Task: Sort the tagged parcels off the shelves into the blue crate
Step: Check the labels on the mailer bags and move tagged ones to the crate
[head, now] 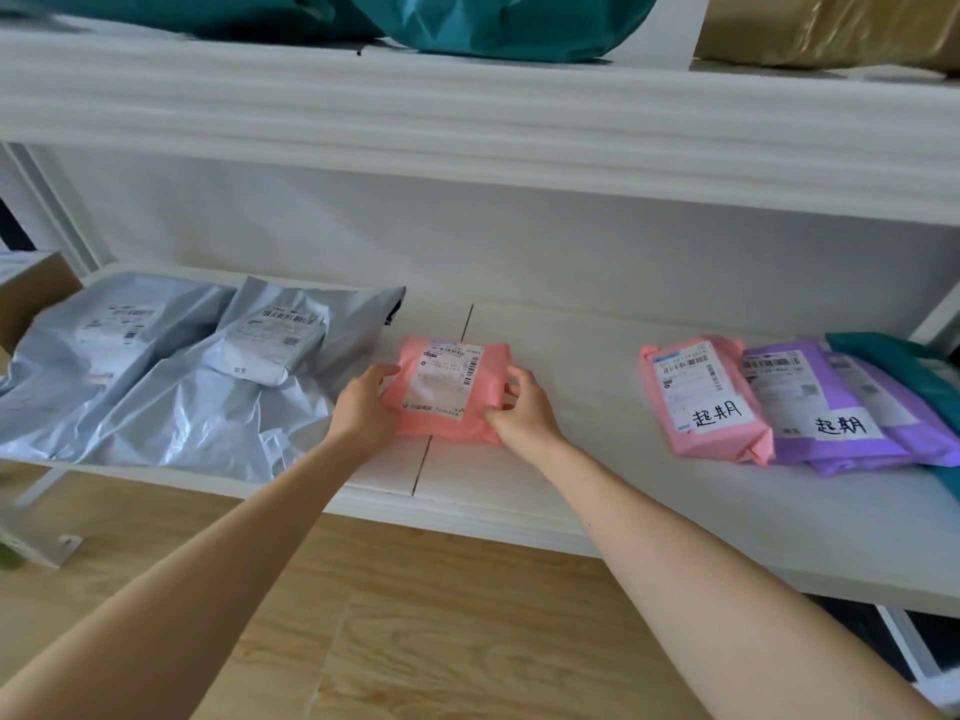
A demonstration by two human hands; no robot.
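— Floor [415, 615] nearest, with two bare arms reaching over it. What have the hands got?

— One pink parcel [447, 392], held between them. The left hand [363, 407] curls round its left edge. The right hand [522, 410] pinches its right edge, thumb at the near corner. It sits mid-shelf [571, 470], over the seam in the board. Whether it is lifted clear I cannot tell.

— Tagged?

— Only a printed label shows (no handwritten slip on the face I can see). I judge this to be the checking step: look it over and decide.

— Where are the ones that count?

— To the right, well apart. A tagged pink parcel [701, 402] carries a handwritten slip. Touching it is a purple parcel [831, 423] with the same kind of slip, and a teal parcel [893, 356] lies behind that. On the left, grey bags [156, 376] lie in a heap, showing printed labels only.

— Next move?

— If this one proves untagged, release it and reach right for the tagged pink parcel. It looks soft, so it needs a grip across both edges. The crate is out of view, so the carry probably calls for turning away from the shelf.

— Farther up?

— The upper shelf [467, 122] holds teal bags [493, 23] and a brown parcel [831, 28]. No slips are visible on them from here.
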